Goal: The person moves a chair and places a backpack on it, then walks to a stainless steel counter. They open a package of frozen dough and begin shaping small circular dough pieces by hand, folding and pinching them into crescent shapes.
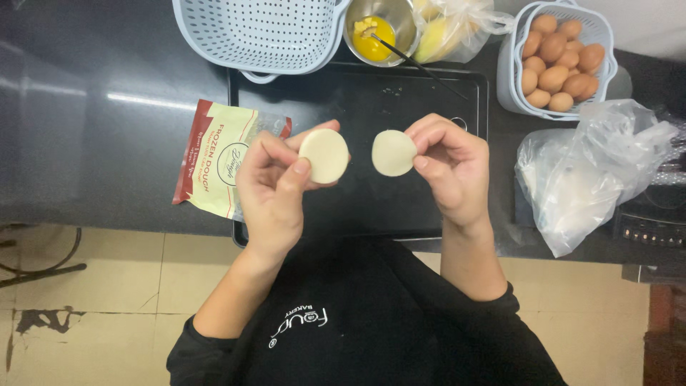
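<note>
Fingers of your left hand (275,187) are pinching one pale dough disc (324,155), while your right hand (449,166) is gripping a second disc (393,153) just beside it. You are holding both over the black tray (357,107), discs apart.

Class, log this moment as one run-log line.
left hand: holds dough disc | right hand: holds second dough disc | below: black tray
</note>
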